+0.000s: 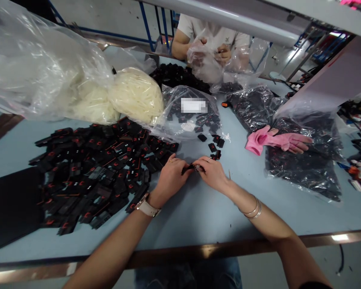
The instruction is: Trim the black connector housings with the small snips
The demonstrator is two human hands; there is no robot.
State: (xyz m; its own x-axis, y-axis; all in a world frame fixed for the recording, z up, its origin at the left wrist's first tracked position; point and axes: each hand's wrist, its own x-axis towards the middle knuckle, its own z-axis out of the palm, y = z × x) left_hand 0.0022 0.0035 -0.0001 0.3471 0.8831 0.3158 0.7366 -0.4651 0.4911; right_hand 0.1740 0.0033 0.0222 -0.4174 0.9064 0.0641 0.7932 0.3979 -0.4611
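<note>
Both hands meet over the middle of the table, close to the person-side half. My left hand (173, 172), with a white watch at the wrist, is closed on a small black part (187, 168). My right hand (210, 171), wearing a ring, pinches the other end of that part; its details are mostly covered by the fingers. A large pile of black parts with red marks (93, 168) spreads to the left. Several similar loose parts (212, 147) lie just beyond my right hand, beside a clear bag of black parts (192, 116).
Bags of cream-coloured pieces (136, 94) stand at the back left. A black tray (15, 204) lies at the left edge. Pink gloves (276, 141) rest on bagged black parts (303, 172) at the right. Across the table a person (210, 44) handles a clear bag.
</note>
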